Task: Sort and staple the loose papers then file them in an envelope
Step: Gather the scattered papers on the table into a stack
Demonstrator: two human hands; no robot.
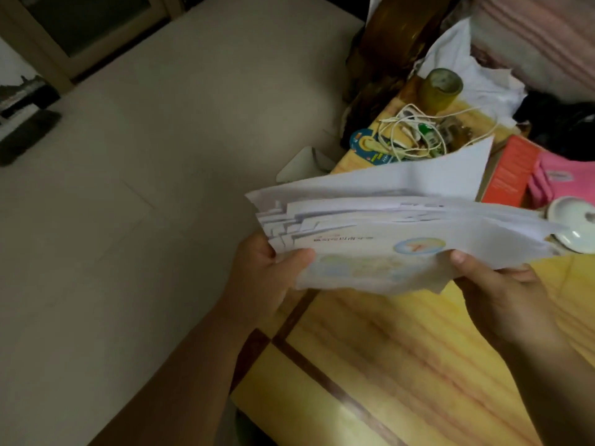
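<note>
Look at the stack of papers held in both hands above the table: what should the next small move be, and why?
Probably lower the papers onto the bare wood of the table and square them. The left hand and right hand each grip one end, and the sheets are fanned unevenly.

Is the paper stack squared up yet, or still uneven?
Still uneven: the paper stack shows stepped edges near the left hand, with one sheet sticking up; the right hand holds the other end.

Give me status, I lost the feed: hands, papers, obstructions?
Left hand and right hand each grip an end of the paper stack, held above the table. Sheets uneven, unstapled. Cable tangle behind, not blocking.
</note>
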